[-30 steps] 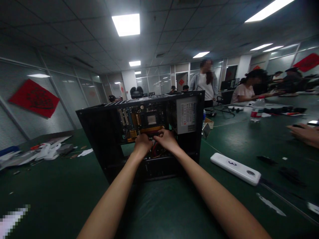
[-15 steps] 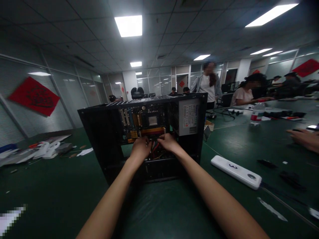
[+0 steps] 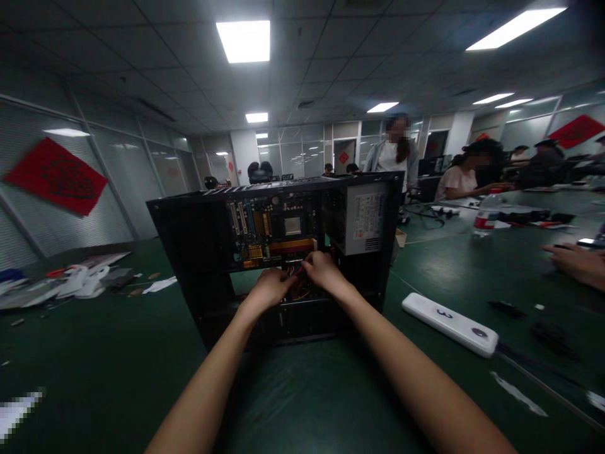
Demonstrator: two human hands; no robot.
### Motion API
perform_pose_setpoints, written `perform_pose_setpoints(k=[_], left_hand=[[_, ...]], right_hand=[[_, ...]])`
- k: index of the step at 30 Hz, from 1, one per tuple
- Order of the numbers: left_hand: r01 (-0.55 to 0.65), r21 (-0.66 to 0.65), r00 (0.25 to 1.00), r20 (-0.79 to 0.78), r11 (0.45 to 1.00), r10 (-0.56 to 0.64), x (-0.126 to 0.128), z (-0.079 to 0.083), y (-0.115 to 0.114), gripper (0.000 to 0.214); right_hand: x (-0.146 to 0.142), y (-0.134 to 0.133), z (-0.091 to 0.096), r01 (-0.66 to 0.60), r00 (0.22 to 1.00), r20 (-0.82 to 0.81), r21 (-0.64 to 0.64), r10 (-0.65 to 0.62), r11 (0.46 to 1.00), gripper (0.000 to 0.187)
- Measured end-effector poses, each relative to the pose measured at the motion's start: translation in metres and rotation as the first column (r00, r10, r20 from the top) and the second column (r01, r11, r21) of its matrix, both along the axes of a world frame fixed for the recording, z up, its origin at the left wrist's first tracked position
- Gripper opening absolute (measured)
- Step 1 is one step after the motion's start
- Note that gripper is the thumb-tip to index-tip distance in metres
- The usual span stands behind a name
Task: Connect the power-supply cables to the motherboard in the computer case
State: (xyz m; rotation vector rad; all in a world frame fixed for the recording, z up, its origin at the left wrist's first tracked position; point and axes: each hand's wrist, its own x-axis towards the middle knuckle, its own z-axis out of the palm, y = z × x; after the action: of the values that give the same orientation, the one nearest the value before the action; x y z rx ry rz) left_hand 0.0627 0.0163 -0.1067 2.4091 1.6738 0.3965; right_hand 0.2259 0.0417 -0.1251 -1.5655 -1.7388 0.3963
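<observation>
Green tabletop (image 3: pixel 283 403) beneath black, open-sided computer case (image 3: pixel 302 318)

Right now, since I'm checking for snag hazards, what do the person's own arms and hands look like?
The left arm and right arm are bare, with no sleeves in view. The left hand and right hand are ungloved, and no watch or bracelet shows on either side. Any rings would be too small and dim to tell.
</observation>
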Motion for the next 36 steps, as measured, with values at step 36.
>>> perform_pose_setpoints(k=[36], left_hand=[[-0.075, 0.108, 0.995, -0.051, 0.991, 0.081, 0.007, -0.004, -0.001, 0.036]], right_hand=[[-0.007, -0.005, 0.003, 0.043, 0.912, 0.409, -0.033, -0.026, 0.999, 0.027]])
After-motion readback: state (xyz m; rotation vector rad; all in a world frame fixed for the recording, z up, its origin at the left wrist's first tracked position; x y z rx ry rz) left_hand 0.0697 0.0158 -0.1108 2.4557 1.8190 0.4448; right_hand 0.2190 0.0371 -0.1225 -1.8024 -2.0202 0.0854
